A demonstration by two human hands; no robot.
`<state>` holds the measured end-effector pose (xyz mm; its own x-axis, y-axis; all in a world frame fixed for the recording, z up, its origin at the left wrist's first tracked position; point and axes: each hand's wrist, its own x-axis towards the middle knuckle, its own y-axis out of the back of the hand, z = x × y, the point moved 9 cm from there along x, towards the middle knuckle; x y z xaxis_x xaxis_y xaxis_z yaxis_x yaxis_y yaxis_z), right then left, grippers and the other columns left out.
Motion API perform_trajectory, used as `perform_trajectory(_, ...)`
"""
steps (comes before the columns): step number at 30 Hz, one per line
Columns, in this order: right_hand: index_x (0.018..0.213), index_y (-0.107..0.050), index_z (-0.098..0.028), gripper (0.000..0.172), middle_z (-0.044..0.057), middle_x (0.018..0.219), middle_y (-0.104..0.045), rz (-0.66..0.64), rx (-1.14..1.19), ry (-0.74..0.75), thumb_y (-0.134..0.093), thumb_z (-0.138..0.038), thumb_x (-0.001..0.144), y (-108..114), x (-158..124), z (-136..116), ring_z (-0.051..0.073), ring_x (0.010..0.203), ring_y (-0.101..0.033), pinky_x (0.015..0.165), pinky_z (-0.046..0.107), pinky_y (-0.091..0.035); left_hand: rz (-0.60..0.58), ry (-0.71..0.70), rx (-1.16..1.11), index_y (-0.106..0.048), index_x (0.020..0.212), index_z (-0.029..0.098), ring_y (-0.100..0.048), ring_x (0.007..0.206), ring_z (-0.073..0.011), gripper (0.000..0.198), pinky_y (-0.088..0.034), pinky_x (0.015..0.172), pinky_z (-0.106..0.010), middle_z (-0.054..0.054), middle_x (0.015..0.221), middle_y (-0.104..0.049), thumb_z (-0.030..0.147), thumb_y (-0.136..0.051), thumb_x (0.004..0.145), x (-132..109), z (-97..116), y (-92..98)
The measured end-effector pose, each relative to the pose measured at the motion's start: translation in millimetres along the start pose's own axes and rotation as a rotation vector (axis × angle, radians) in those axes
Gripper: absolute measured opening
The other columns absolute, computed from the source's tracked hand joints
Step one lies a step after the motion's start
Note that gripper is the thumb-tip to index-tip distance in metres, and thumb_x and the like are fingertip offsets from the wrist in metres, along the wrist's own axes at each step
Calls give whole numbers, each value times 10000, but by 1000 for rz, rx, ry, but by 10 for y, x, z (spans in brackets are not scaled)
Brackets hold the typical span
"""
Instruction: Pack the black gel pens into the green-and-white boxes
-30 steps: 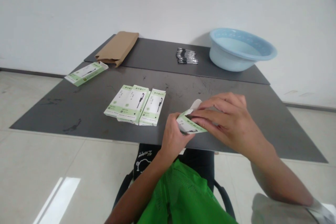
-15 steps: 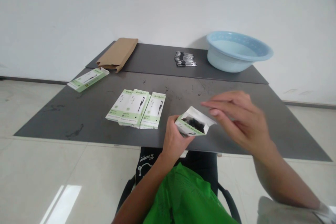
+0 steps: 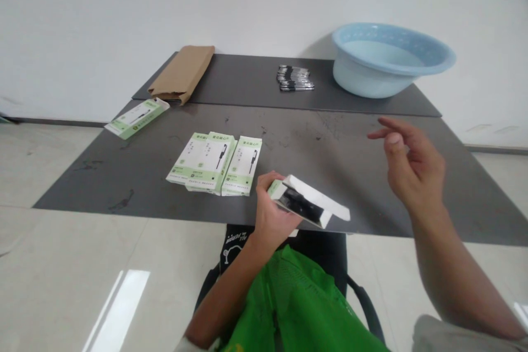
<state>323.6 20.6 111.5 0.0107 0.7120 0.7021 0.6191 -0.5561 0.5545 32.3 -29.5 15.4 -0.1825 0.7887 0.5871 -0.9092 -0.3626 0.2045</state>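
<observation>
My left hand (image 3: 274, 214) is wrapped round an opened pen box (image 3: 319, 196) at the table's near edge. The box's white flap sticks out to the right, and dark contents, probably pens, show in its mouth. Raised over the right part of the table, my right hand (image 3: 414, 170) holds nothing, its fingers apart and the thumb up. To the left of the held box lie several green-and-white pen boxes (image 3: 210, 162), some overlapping. Farther back, a bundle of black-and-clear pens (image 3: 295, 78) rests on the table.
A light blue basin (image 3: 371, 74) stands at the back right. At the back left lies a brown paper bag (image 3: 183, 72), with another pen box (image 3: 137, 117) just in front of it. The dark grey table (image 3: 124, 176) meets a white wall behind.
My right hand has moved right, away from the box, and its fingers have parted. The box in my left hand has turned, its mouth now facing lower right. The view has shifted slightly.
</observation>
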Motion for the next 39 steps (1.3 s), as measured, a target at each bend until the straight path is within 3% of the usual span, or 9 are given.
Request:
perform_trajectory(6,1484,-720,-328,426,81,1211,-858,-36,-38,-102,-622,-514,1114,-68,-7,214,308,1235,-752,1132,557,-535,92,-79,-12,-508,1239,263,-712,1016,-227,699,-623,1095,-545,-29,1143,-628,270,-993,736,169,121,121)
perform_trajectory(10,1535,-666,-337,498,69,1265,-844,-73,-62,-124,-649,-559,1089,-161,83,436,305,1270,-734,1129,557,-546,111,-120,9,-520,1207,254,-722,1002,-234,694,-640,1063,-534,-28,1125,-640,296,-1003,710,192,98,125)
perform_trajectory(15,1626,-548,-244,758,151,1422,-772,-111,-91,-122,-731,-635,1003,-409,369,1013,303,1320,-708,1138,510,-535,79,-62,7,-508,1244,251,-725,1036,-233,673,-615,1115,-560,-41,1166,-629,315,-981,769,147,-77,45)
perform_trajectory(19,1666,-431,-131,908,258,1515,-674,-47,-190,-152,-691,-674,986,-649,724,1624,343,1376,-650,1186,544,-486,66,4,-11,-514,1217,259,-713,1036,-237,631,-600,1125,-584,-36,1148,-626,311,-959,773,142,-179,17)
perform_trajectory(22,1654,-423,-99,864,281,1494,-663,-25,-295,-187,-660,-622,1008,-884,986,2014,398,1371,-627,1189,643,-462,59,78,33,-522,1210,260,-717,1060,-268,603,-617,1052,-558,-40,1117,-625,302,-942,778,149,-246,24)
perform_trajectory(25,1584,-536,-150,662,230,1476,-677,-84,-370,-178,-671,-515,1049,-1225,1195,2225,389,1335,-655,1141,656,-517,57,125,45,-539,1195,262,-721,1069,-278,564,-616,1047,-543,-39,1102,-639,303,-921,782,144,-283,39)
perform_trajectory(29,1420,-683,-205,422,124,1464,-685,-239,-416,-44,-732,-432,1068,-1803,1425,2180,307,1304,-690,1109,568,-593,68,201,54,-561,1194,265,-741,1047,-284,562,-648,963,-498,-42,1101,-662,291,-908,753,57,-390,23)
perform_trajectory(35,1411,-689,-215,388,123,1462,-688,-418,-430,179,-725,-415,1080,-2681,1711,1798,280,1252,-713,1058,518,-633,111,349,-72,-575,1184,289,-746,1016,-321,655,-675,842,-476,-46,1038,-692,300,-956,651,-89,-657,-43)
perform_trajectory(39,1407,-692,-227,374,123,1466,-685,-468,-446,222,-711,-420,1088,-3095,1769,1585,272,1241,-713,1053,506,-635,60,434,-103,-614,1072,281,-747,975,-332,635,-663,937,-552,-37,958,-699,271,-992,562,2,-700,-48)
